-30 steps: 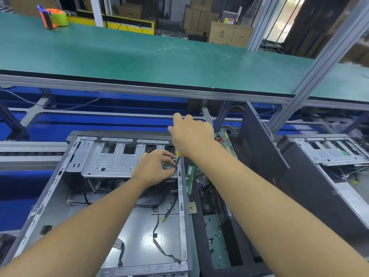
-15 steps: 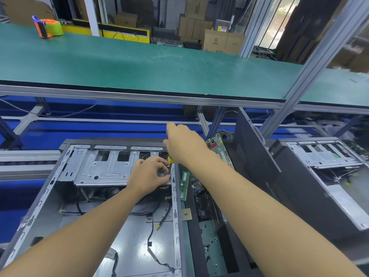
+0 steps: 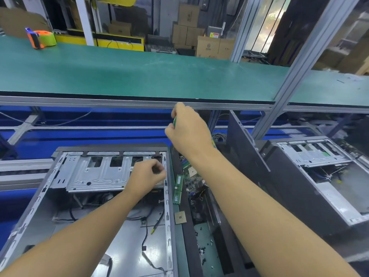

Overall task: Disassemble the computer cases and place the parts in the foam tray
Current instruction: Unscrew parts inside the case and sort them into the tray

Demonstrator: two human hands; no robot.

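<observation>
The right hand has its grip closed round a green-handled screwdriver above the open grey metal computer case. The left hand curls at the silver drive cage, but I cannot tell whether it holds anything. A loose screw could drop inside.

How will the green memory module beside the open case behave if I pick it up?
The memory module is a thin, flat board, so probably stiff and light. It lies on a narrow rim beside the open case, so a push might slide it off.

Tape dispenser on green bench; cardboard boxes behind
</observation>
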